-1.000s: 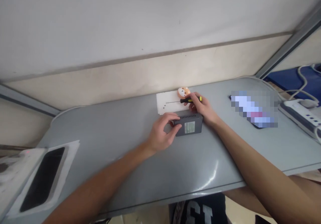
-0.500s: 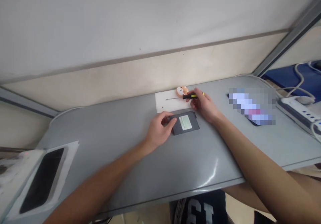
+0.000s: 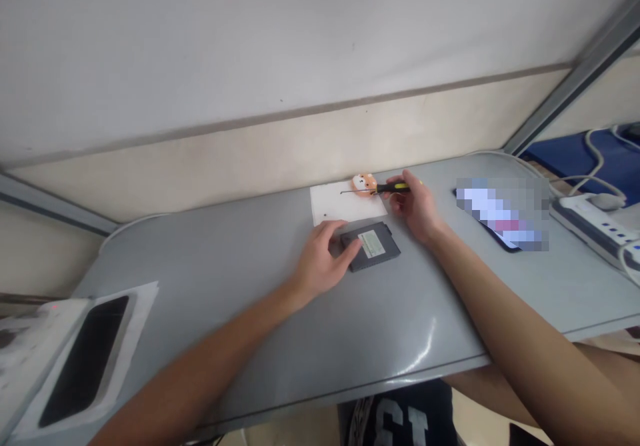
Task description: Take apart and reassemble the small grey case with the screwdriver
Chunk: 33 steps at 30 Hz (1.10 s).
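Note:
A flat dark grey box [image 3: 387, 241] with a pale label lies on the grey table. At its left edge is my left hand [image 3: 326, 256], thumb and fingers spread, the thumb touching the box near the label. My right hand [image 3: 414, 207] grips a black and yellow screwdriver [image 3: 395, 187], its thin shaft pointing left over a white sheet [image 3: 333, 206]. Behind the shaft sits a small orange and white animal-faced object [image 3: 363, 183]. One small dark speck shows on the sheet.
A phone [image 3: 500, 223] with a pixelated screen lies at the right, beside a white power strip [image 3: 597, 226] with cables. Another dark phone [image 3: 85, 359] rests on white paper at the left, next to a white device [image 3: 40, 349]. A wall stands behind the table.
My right hand has moved slightly right with the screwdriver. The fingers of my left hand have spread from their pinch on the box's edge, and the thumb has shifted right.

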Each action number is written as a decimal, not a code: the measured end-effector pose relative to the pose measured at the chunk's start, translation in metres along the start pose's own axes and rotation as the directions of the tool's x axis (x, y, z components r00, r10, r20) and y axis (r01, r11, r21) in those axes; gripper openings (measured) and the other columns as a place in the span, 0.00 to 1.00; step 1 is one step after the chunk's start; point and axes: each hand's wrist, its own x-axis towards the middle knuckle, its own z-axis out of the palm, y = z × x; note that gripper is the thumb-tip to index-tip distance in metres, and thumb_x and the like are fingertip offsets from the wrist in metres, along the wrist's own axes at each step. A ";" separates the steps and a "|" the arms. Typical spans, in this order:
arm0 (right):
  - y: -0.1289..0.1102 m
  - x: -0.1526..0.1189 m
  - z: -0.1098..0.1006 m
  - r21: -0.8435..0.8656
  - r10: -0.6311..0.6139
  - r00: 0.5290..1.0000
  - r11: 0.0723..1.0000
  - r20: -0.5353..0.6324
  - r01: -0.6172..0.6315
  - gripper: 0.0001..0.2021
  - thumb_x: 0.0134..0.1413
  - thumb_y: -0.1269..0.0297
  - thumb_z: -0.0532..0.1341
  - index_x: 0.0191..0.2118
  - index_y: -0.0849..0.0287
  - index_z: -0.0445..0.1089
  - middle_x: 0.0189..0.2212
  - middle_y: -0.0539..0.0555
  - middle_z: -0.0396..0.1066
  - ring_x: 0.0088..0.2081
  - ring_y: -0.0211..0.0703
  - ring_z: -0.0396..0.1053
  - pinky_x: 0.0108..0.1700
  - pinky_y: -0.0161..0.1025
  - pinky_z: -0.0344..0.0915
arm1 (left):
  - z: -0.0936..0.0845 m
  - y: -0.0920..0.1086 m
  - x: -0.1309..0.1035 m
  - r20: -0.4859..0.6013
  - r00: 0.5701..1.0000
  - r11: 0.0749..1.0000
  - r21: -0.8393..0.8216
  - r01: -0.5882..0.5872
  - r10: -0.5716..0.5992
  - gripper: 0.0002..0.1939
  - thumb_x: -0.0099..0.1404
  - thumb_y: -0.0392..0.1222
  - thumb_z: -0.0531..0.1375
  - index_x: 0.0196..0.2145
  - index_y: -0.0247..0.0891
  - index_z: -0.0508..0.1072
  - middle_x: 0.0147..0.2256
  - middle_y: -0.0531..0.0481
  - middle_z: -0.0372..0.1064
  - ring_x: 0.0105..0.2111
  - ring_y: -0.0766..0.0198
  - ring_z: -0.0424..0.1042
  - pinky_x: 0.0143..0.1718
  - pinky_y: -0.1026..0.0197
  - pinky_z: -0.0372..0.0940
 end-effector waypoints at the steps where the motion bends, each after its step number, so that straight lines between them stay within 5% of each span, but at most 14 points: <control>1: -0.001 0.000 0.000 0.011 -0.007 1.000 1.000 -0.006 0.007 0.22 0.54 0.39 0.66 0.37 0.55 0.76 0.26 0.51 0.73 0.22 0.35 0.59 0.24 0.37 0.55 | -0.001 0.002 0.000 0.043 0.998 0.999 0.011 -0.035 0.035 0.23 0.68 0.49 0.67 0.56 0.40 0.71 0.49 0.42 0.72 0.46 0.55 0.75 0.50 0.50 0.73; 3: -0.004 -0.001 -0.001 0.032 -0.017 1.000 0.999 -0.026 0.018 0.21 0.54 0.39 0.67 0.36 0.55 0.75 0.25 0.51 0.73 0.22 0.36 0.59 0.23 0.37 0.54 | -0.003 0.006 -0.002 0.149 0.982 0.992 0.038 -0.122 0.115 0.33 0.61 0.48 0.72 0.60 0.42 0.67 0.53 0.41 0.68 0.52 0.51 0.72 0.55 0.46 0.71; 6: -0.008 -0.002 -0.001 0.053 -0.024 0.998 0.998 -0.054 0.027 0.21 0.55 0.40 0.67 0.35 0.55 0.75 0.24 0.51 0.72 0.21 0.35 0.58 0.23 0.37 0.54 | -0.003 0.008 -0.004 0.208 0.965 0.980 0.082 -0.180 0.160 0.33 0.58 0.42 0.74 0.58 0.44 0.67 0.52 0.42 0.66 0.54 0.50 0.71 0.55 0.46 0.71; 11: -0.012 -0.002 -0.003 0.108 -0.044 0.997 0.993 -0.064 0.051 0.18 0.56 0.43 0.66 0.33 0.55 0.75 0.23 0.51 0.71 0.21 0.36 0.62 0.22 0.37 0.56 | -0.001 0.007 -0.007 0.105 0.978 0.976 0.107 -0.190 0.179 0.23 0.62 0.48 0.71 0.51 0.42 0.70 0.46 0.45 0.70 0.48 0.53 0.73 0.51 0.50 0.71; 15: -0.017 -0.004 -0.003 0.183 -0.086 0.995 0.979 -0.057 0.095 0.15 0.55 0.49 0.67 0.29 0.57 0.75 0.24 0.52 0.69 0.23 0.37 0.65 0.22 0.37 0.56 | -0.004 0.011 -0.005 0.045 0.995 0.995 0.041 -0.091 0.089 0.09 0.69 0.49 0.63 0.40 0.41 0.74 0.37 0.50 0.75 0.40 0.58 0.74 0.44 0.55 0.69; 21: -0.025 -0.015 0.003 0.215 -0.093 0.996 0.972 -0.008 0.093 0.11 0.54 0.58 0.66 0.25 0.58 0.74 0.28 0.54 0.69 0.25 0.37 0.66 0.24 0.37 0.61 | -0.005 0.007 -0.002 -0.124 0.991 0.999 0.016 0.042 -0.039 0.26 0.79 0.53 0.47 0.23 0.41 0.62 0.23 0.52 0.64 0.27 0.62 0.66 0.34 0.56 0.64; 27: -0.026 -0.024 0.010 0.171 -0.041 0.991 0.985 0.125 0.019 0.11 0.53 0.58 0.64 0.25 0.59 0.75 0.27 0.56 0.68 0.28 0.40 0.66 0.25 0.36 0.61 | -0.004 0.002 -0.003 -0.134 0.985 0.988 -0.121 0.097 -0.113 0.25 0.81 0.52 0.43 0.37 0.41 0.74 0.34 0.49 0.74 0.35 0.61 0.72 0.38 0.57 0.66; 33: -0.023 -0.028 0.014 0.092 -0.017 0.972 0.996 0.235 -0.005 0.13 0.55 0.56 0.62 0.26 0.59 0.76 0.28 0.56 0.68 0.28 0.40 0.65 0.27 0.37 0.61 | -0.006 0.002 -0.004 -0.272 0.962 0.983 -0.179 -0.032 -0.018 0.16 0.80 0.47 0.47 0.41 0.41 0.71 0.36 0.49 0.71 0.36 0.61 0.69 0.40 0.57 0.65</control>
